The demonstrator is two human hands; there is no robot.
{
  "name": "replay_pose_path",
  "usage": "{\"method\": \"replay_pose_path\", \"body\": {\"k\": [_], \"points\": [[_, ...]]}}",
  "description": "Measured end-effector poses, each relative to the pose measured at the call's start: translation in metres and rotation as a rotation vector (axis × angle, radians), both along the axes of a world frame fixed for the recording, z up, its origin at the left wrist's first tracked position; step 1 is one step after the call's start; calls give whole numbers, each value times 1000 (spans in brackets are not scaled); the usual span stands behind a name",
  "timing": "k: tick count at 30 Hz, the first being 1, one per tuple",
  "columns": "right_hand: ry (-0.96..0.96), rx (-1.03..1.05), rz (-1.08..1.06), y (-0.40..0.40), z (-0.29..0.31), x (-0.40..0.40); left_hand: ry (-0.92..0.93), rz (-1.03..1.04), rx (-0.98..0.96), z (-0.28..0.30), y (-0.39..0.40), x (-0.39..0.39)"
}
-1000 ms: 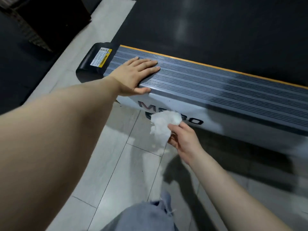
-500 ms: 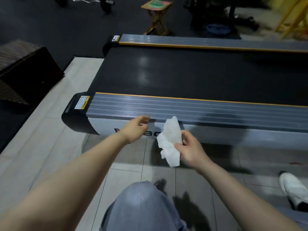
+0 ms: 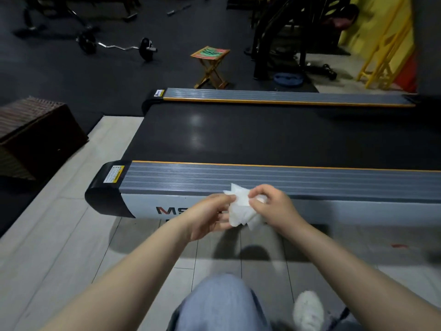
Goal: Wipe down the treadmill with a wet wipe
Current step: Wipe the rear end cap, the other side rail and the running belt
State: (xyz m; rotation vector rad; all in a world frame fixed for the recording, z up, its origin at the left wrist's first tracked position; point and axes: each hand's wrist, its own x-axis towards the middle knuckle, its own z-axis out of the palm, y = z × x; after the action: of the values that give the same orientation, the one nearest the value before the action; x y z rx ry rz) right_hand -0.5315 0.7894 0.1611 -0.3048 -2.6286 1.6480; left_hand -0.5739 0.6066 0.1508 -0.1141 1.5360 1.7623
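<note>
Wipe (image 3: 239, 212): white, crumpled, held in front of treadmill (image 3: 238, 177) side rail.
Left hand (image 3: 210, 217): fingers pinching wipe's left edge.
Right hand (image 3: 270, 206): fingers curled, gripping wipe's right side.

Both forearms extended, left grip (image 3: 210, 217) and right grip (image 3: 269, 206) pinching

**Wipe and treadmill**

A crumpled white wet wipe (image 3: 239, 211) hangs in the air just in front of the treadmill (image 3: 262, 139). The treadmill lies low on the floor, its black belt running between grey ribbed side rails edged with orange strips.
</note>
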Motion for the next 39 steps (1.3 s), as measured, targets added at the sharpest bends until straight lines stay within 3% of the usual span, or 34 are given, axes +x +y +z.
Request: {"method": "replay_pose_path", "body": {"k": [4, 9, 11, 14, 16, 21, 24, 29, 35, 39], "points": [[34, -134, 35, 25, 3, -16, 83, 55, 16, 3, 28, -8], [6, -203, -116, 81, -10, -36, 327, -22, -80, 4, 91, -31], [-12, -356, -165, 108, -21, -42, 397, -28, -108, 0, 119, -44], [-50, -577, -163, 147, -40, -48, 391, -21, -95, -19, 164, -64], [-81, -611, -174, 172, -59, -51, 381, -47, -102, -37, 195, -76], [-13, -296, -527, 253, -104, -65, 617, -170, -270, -94, 273, -120], [28, -39, -757, 317, -118, -65, 1010, -344, -466, -120, 326, -146], [116, 216, -915, 425, -131, -55, 1484, -708, -513, -133, 436, -176], [103, 368, -1164, 523, -136, -55, 1597, -949, -512, -149, 523, -183], [12, 298, -1140, 552, -144, -58, 1558, -1015, -586, -159, 552, -189]]}}
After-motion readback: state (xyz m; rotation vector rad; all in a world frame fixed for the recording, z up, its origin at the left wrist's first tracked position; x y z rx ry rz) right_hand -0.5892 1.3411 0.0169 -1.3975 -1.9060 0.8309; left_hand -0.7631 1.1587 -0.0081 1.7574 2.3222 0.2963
